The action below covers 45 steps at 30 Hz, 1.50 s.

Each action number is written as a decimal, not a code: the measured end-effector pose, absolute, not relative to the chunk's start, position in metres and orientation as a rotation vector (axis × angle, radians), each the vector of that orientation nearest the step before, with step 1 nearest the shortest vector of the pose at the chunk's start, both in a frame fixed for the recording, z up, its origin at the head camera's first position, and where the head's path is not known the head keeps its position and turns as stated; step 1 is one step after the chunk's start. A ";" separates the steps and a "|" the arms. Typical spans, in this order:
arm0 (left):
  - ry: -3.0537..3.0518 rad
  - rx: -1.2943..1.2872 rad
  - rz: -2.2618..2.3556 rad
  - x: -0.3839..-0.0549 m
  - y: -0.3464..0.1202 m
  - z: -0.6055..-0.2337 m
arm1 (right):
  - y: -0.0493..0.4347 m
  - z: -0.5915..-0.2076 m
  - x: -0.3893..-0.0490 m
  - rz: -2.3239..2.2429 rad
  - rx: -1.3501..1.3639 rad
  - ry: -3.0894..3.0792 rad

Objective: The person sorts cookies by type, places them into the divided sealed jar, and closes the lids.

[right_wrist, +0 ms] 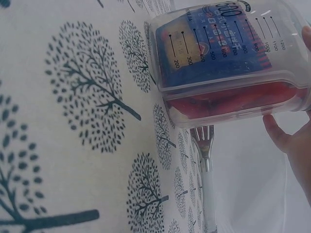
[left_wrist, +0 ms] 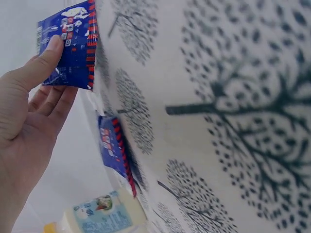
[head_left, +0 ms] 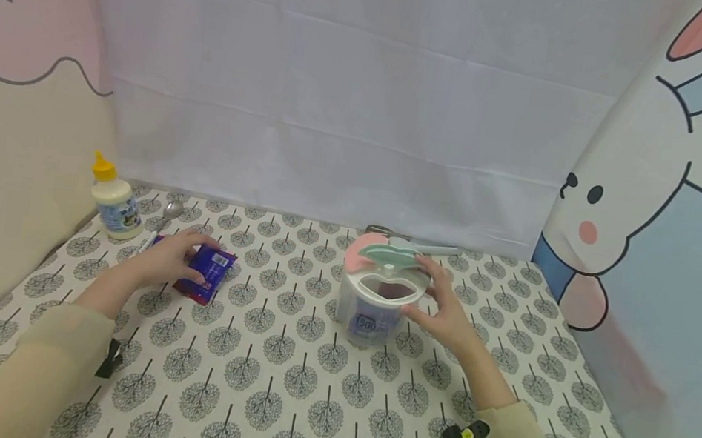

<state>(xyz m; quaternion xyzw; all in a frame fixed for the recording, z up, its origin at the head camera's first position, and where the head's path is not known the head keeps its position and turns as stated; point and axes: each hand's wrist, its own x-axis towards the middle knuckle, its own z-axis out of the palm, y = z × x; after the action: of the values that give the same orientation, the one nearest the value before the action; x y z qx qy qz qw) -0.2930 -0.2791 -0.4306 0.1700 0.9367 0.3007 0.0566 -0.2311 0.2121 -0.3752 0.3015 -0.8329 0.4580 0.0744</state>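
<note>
My left hand (head_left: pixel 173 259) pinches a blue snack packet (head_left: pixel 218 271) with red edges, thumb on its face and fingers behind, as the left wrist view shows. A second blue packet (left_wrist: pixel 112 150) lies on the cloth beyond that hand. My right hand (head_left: pixel 449 321) grips the upper right side of a clear plastic storage container (head_left: pixel 370 319). Its lid has a pink part (head_left: pixel 361 254) and a raised green flap (head_left: pixel 394 256), leaving an opening in front. Through its wall, a blue packet (right_wrist: pixel 209 53) and something red (right_wrist: pixel 233 99) show in separate compartments.
A yellow-capped bottle (head_left: pixel 117 205) stands at the far left, near a metal spoon (head_left: pixel 173 210). Behind the container lie a fork (right_wrist: pixel 206 145) and a light-handled utensil (head_left: pixel 434 249). A tree-print cloth (head_left: pixel 273 388) covers the table; fabric hangs behind and at both sides.
</note>
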 end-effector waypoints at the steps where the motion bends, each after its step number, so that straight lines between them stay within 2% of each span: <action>1: 2.833 0.519 0.938 -0.292 -0.277 -0.428 | 0.212 -0.375 -0.231 1.374 0.905 -2.499; 19: 2.858 0.735 0.932 -0.269 -0.211 -0.372 | 0.211 -0.374 -0.230 1.343 0.923 -2.508; 27: 2.831 0.757 1.135 -0.256 -0.182 -0.340 | 0.211 -0.375 -0.230 1.353 0.928 -2.495; 36: 2.800 1.033 1.333 -0.239 -0.139 -0.306 | 0.211 -0.376 -0.231 1.349 0.929 -2.487; 45: 2.703 1.296 1.525 -0.242 -0.092 -0.299 | 0.212 -0.377 -0.231 1.362 0.925 -2.478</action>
<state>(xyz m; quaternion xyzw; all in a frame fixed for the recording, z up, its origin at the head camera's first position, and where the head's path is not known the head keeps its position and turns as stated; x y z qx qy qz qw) -0.2425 -0.0922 -0.2994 0.3830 0.7988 0.4507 -0.1103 -0.2310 0.2122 -0.3773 0.3098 -0.8300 0.4562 0.0835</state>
